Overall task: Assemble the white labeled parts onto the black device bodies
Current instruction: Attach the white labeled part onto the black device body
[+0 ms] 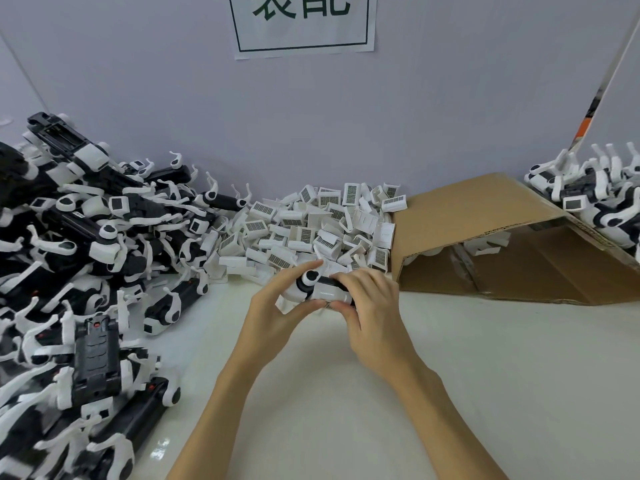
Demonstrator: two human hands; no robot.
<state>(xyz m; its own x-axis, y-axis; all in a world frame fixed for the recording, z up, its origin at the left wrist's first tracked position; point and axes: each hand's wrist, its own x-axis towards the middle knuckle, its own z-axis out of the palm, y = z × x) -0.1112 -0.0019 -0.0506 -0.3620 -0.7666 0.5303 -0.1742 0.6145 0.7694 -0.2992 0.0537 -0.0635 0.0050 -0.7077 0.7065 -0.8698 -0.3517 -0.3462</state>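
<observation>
Just in front of the white labeled parts heap (322, 223) at twelve o'clock, we find the left hand (277, 306) and right hand (374, 306) both clamped on one black device body (322, 289), and we advise squaring the part before pressing home.

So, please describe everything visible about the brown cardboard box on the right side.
The brown corrugated cardboard box lies tipped on its side on the white table, its open mouth facing the camera. A few white plastic parts remain inside. The heap of white labeled parts touches its left edge. Neither hand touches it.
</observation>
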